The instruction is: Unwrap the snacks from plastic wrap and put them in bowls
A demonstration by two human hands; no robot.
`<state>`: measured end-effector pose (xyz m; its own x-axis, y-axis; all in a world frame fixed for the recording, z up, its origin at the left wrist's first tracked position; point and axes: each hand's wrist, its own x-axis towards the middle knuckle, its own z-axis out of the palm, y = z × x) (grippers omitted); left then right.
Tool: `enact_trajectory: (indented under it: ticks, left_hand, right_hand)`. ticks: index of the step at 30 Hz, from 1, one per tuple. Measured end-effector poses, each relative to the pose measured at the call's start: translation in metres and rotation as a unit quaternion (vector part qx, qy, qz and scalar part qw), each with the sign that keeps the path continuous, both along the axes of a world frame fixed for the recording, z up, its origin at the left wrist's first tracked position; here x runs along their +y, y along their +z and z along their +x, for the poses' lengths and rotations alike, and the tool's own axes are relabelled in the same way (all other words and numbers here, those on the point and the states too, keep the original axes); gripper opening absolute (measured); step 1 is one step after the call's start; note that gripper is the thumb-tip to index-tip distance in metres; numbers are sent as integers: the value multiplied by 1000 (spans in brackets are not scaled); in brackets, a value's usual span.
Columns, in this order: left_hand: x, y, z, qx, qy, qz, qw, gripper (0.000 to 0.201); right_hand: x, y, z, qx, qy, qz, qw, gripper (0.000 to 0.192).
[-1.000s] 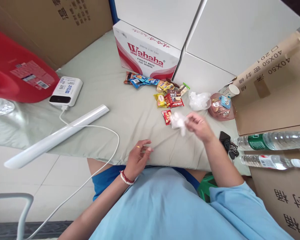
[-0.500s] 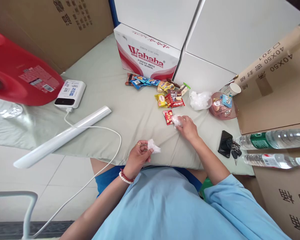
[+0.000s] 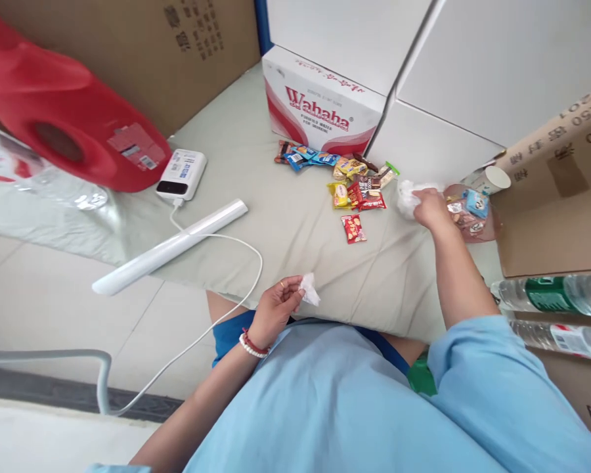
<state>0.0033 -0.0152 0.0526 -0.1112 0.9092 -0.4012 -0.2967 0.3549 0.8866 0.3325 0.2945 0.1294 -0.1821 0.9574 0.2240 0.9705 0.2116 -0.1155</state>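
My left hand (image 3: 277,304) is closed, pinching a small crumpled white piece (image 3: 310,290) of thin plastic or tissue above the front of the covered table. My right hand (image 3: 431,207) reaches to the far right, its fingers closed at a heap of crumpled clear plastic (image 3: 406,199); the fingertips are partly hidden in it. Just right of that hand is a reddish transparent bowl (image 3: 487,228) with small packets, one a blue packet (image 3: 477,203). A single red snack packet (image 3: 353,228) lies between the hands, below a cluster of snacks with a yellow packet (image 3: 340,196).
Blue snack packets (image 3: 300,157) lie before a Wahaha carton (image 3: 320,105). A paper cup (image 3: 496,179) tips beside the bowl. Water bottles (image 3: 551,293) lie at right. On the left are a red jug (image 3: 93,125), a white device (image 3: 182,174), its cable (image 3: 260,263) and a white bar (image 3: 172,246).
My right hand has moved right, from beside the red packet to the heap of plastic, with the crumpled plastic it held. My left hand keeps its pinch. The view has shifted.
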Motion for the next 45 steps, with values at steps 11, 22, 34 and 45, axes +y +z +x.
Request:
enact_trajectory:
  ticks: [11, 22, 34, 45]
  left_hand:
    - [13, -6, 14, 162, -86, 78, 980, 21]
    - [20, -8, 27, 248, -89, 113, 958, 14]
    - [23, 4, 53, 207, -64, 108, 970, 27]
    - [29, 1, 39, -27, 5, 1, 1000, 40]
  right_hand:
    - [-218, -48, -109, 469, 95, -400, 781, 45]
    - [-234, -58, -103, 557, 41, -470, 684, 45]
    - [-247, -61, -103, 574, 45, -371, 728, 25]
    - [-239, -53, -66, 598, -43, -324, 732, 27]
